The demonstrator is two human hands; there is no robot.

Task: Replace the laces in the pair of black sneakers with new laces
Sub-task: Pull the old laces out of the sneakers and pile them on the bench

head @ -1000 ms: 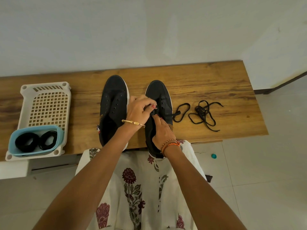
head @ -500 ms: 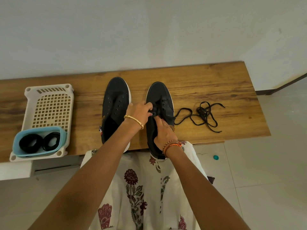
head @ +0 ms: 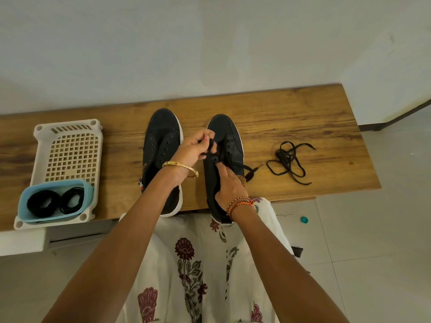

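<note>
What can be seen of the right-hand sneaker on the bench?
The right sneaker is black with a thin white sole edge, toe pointing to the wall, heel overhanging the wooden bench. Its eyelets look mostly empty. The left hand pinches a black lace above its tongue; the right hand presses on its side.

Both bare forearms reach forward side by side. The left hand [head: 194, 148], a gold bangle on its wrist, is raised with fingers curled, pinching. The right hand [head: 229, 186], 2 thread bands on its wrist, lies lower, index finger extended forward.
</note>
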